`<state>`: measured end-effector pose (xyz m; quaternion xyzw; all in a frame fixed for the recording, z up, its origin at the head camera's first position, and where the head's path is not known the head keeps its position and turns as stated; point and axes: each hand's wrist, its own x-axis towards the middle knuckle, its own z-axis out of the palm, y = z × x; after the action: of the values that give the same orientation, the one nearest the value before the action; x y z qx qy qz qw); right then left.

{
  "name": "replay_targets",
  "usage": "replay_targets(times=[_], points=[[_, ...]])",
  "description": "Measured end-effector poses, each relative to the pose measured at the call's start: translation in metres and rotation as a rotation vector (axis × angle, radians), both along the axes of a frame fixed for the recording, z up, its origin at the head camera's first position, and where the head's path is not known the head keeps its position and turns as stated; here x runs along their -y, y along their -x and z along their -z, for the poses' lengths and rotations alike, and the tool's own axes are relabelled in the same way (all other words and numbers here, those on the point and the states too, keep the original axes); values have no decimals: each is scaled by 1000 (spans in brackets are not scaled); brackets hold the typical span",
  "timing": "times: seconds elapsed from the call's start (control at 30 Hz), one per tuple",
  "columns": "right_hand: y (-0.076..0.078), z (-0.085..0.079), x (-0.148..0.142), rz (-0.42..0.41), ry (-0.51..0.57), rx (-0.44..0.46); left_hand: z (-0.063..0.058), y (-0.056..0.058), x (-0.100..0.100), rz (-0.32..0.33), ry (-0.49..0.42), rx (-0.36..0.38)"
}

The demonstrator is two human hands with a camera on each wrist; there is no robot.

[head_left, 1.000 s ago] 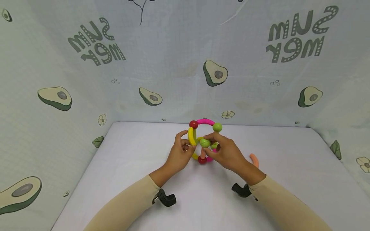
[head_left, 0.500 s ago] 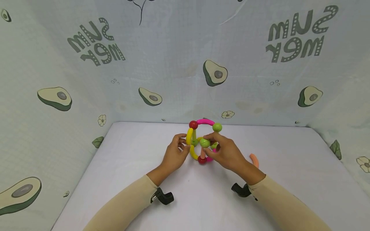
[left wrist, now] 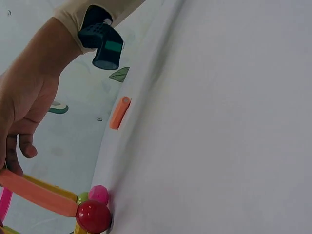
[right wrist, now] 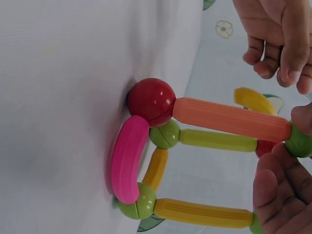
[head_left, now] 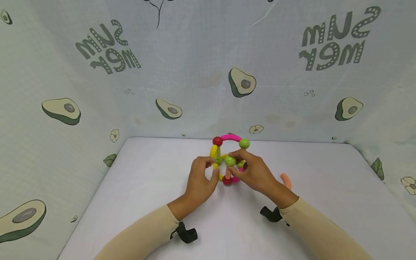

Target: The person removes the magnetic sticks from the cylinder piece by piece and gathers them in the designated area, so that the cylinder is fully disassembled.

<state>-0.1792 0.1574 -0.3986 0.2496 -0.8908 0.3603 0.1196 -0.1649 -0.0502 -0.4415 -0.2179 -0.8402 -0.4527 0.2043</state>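
A toy frame of coloured rods and balls stands upright on the table. My right hand [head_left: 255, 171] pinches the green ball [head_left: 230, 161] at its near top corner, with an orange rod [right wrist: 231, 118] running from it to a red ball [right wrist: 152, 101] at the base. My left hand [head_left: 201, 182] is beside the frame's left side, thumb and fingers apart. In the right wrist view its fingers [right wrist: 292, 73] are separate from a curved yellow rod [right wrist: 253, 100], whose near end points out loose. That rod's far end meets the upper red ball [head_left: 217, 141].
A loose curved orange rod [head_left: 286, 180] lies on the white table [head_left: 325, 202], right of the frame and beside the right forearm. A printed cloth [head_left: 201, 72] hangs behind the table. Black wrist cameras [head_left: 187, 233] hang under both sleeves.
The left fingers have come off the curved yellow rod after shifting it slightly left. The left hand now spreads nearer the viewer. The right hand stays on the green ball.
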Motion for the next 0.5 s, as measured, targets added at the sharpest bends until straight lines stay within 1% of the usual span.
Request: replay_targets(times=[0.03, 0.07, 0.17, 0.3, 0.5], points=[[0, 0, 0, -1, 3, 0, 0, -2, -2, 28, 3, -1], [0, 0, 0, -3, 5, -1, 0, -3, -3, 51, 5, 13], [1, 0, 0, -3, 9, -4, 3, -4, -8, 98, 2, 94], [1, -1, 0, -8, 7, 1, 9, -2, -15, 107, -5, 192], [1, -1, 1, -28, 29, -9, 17, 5, -21, 115, 3, 284]])
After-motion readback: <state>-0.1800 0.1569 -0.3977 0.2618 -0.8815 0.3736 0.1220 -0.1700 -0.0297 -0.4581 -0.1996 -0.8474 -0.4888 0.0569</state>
